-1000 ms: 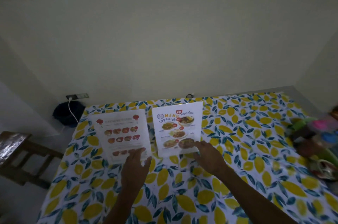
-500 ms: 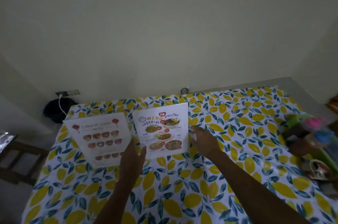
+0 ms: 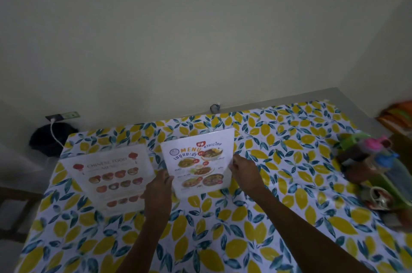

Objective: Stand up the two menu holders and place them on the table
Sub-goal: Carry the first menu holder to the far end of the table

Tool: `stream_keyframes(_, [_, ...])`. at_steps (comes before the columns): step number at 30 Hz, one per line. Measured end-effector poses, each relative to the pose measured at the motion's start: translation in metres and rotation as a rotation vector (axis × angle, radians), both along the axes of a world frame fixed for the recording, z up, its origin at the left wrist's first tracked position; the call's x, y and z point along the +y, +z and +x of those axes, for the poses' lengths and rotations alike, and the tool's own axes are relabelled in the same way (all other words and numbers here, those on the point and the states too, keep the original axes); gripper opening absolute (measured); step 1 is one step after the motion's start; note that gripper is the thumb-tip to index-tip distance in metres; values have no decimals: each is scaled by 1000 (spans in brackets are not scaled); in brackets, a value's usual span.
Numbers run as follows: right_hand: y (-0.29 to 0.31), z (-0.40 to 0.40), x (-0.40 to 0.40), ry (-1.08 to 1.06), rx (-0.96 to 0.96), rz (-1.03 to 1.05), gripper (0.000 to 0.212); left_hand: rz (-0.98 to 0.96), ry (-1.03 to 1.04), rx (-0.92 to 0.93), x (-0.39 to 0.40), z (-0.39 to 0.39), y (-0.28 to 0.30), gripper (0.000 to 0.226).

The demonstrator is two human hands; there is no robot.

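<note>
Two menu holders are on the lemon-print tablecloth [image 3: 223, 239]. The Chinese food menu holder [image 3: 111, 177] lies on the left, tilted and a little blurred. The Thai menu holder [image 3: 198, 163] is in the middle, its top edge raised off the cloth. My left hand [image 3: 158, 192] grips the Thai holder's left edge, between the two holders. My right hand [image 3: 244, 168] holds its right edge with the fingertips. Both forearms reach in from the bottom of the view.
A green basket [image 3: 383, 185] with bottles and colourful containers stands at the table's right edge. A wall runs right behind the table, with a socket and white cable [image 3: 55, 132] at the left. A wooden stool [image 3: 13, 197] is beside the left edge.
My left hand has left the Chinese menu holder and moved to the Thai holder's left edge. My right hand has moved up its right edge. The Thai holder has tipped up from lying flat.
</note>
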State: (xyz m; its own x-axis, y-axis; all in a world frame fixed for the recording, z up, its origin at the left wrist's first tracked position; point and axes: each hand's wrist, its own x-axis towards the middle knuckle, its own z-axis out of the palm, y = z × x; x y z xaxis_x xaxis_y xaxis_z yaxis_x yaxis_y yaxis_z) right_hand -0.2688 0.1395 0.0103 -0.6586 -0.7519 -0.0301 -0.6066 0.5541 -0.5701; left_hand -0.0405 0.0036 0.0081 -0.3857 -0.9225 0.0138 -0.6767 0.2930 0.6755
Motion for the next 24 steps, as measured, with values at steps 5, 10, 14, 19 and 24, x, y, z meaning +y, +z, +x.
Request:
stream_keyframes(5, [15, -26, 13, -35, 6, -52, 25, -95, -46, 5, -1, -28, 23, 11])
stream_keyframes(10, [41, -79, 28, -46, 74, -143, 24, -149, -112, 22, 2, -82, 46, 11])
stream_keyframes(14, [61, -144, 49, -64, 116, -139, 20, -159, -158, 43, 21, -147, 64, 13])
stream_keyframes(19, [86, -254, 83, -29, 181, -157, 17, -71, -172, 101, 57, -252, 78, 19])
stream_keyframes(24, [102, -383, 122, 7, 255, -171, 14, 29, -185, 91, 103, -371, 91, 23])
